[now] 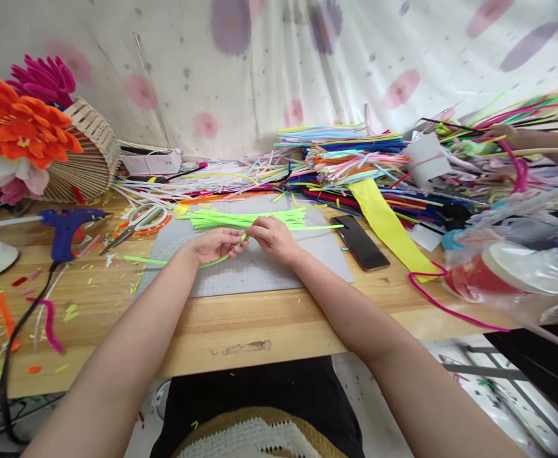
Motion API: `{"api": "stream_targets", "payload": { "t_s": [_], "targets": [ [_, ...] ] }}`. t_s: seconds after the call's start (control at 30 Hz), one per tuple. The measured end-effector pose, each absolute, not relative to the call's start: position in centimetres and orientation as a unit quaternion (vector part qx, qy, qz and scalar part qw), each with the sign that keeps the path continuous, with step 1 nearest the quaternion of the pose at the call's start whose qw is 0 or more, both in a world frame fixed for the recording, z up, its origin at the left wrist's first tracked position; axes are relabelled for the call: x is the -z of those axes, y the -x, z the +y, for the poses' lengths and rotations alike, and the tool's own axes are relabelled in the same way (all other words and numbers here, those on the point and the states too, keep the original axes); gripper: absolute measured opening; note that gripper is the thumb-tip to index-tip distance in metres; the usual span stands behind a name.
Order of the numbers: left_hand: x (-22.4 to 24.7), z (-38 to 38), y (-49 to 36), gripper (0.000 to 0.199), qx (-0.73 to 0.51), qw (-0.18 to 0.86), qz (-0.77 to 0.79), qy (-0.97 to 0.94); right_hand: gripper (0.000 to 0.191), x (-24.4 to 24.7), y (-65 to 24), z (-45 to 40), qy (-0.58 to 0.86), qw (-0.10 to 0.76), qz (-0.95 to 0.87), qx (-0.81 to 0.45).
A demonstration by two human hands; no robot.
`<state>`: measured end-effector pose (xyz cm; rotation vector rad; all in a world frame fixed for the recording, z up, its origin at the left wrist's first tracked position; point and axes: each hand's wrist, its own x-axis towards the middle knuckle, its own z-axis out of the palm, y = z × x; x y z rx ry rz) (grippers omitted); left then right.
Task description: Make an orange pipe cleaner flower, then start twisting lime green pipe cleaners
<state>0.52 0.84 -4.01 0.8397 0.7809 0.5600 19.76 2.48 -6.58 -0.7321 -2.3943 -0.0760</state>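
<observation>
A bright green pipe cleaner (216, 261) runs between my two hands above a grey cutting mat (240, 284). My left hand (217, 244) is closed around it, and its loose end trails out to the left. At the bend, the fingertips of my right hand (273, 237) pinch the same pipe cleaner. Just behind the hands lies a bundle of green pipe cleaners (221, 218) on the mat. My fingers partly cover the spot where the stem is bent.
Scissors (138, 222) and a blue glue gun (69, 232) lie left, near flowers in a basket (85, 156). To the right are a phone (362, 242), yellow ribbon (388, 222) and a bagged red cup (479, 273). Pipe cleaner piles (355, 159) line the back. Another person's arm (541, 143) reaches in.
</observation>
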Motion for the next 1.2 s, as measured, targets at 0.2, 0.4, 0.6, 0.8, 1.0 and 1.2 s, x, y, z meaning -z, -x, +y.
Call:
{"api": "stream_targets", "payload": {
  "t_s": [0.2,0.4,0.6,0.8,1.0,1.2],
  "targets": [
    [3.8,1.3,-0.2,0.006,-0.239,0.811,0.353,-0.4,0.027,6.0,-19.8,2.5,0.275,0.293,-0.914,0.051],
    [3.5,1.0,0.0,0.016,-0.243,0.78,0.375,-0.438,0.028,6.3,-19.7,2.6,0.279,0.308,-0.91,0.009],
    [2.9,0.6,0.0,0.021,-0.217,0.751,0.393,-0.485,0.027,6.6,-19.5,2.2,0.263,0.34,-0.893,-0.132],
    [2.6,0.0,-0.1,0.026,-0.219,0.727,0.425,-0.492,0.025,6.1,-19.3,1.7,0.238,0.354,-0.877,-0.222],
    [2.0,0.0,-0.1,0.024,-0.198,0.694,0.443,-0.532,0.024,5.8,-19.6,1.8,0.229,0.341,-0.878,-0.246],
    [1.4,0.3,0.1,0.02,-0.16,0.635,0.458,-0.602,0.025,5.6,-19.9,1.9,0.22,0.31,-0.899,-0.215]
  ]
}}
